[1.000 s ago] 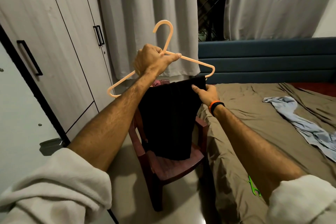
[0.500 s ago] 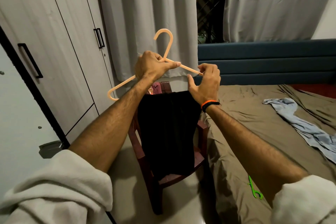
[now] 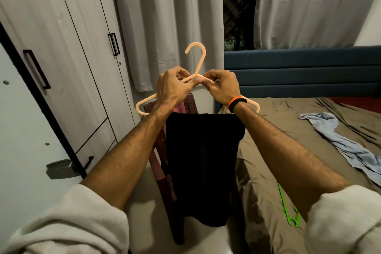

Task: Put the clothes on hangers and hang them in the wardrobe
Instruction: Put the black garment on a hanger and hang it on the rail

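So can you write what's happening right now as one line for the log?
step: hanger prep | left hand: grips peach hanger | right hand: grips same hanger | black garment: hangs below hanger | wardrobe: doors closed

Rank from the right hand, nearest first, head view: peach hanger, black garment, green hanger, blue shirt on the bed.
1. Peach hanger: in the right hand's grip, near the neck.
2. Black garment: hangs just below that hand, in front of the chair.
3. Green hanger and blue shirt: both on the bed to the right, too close to rank.
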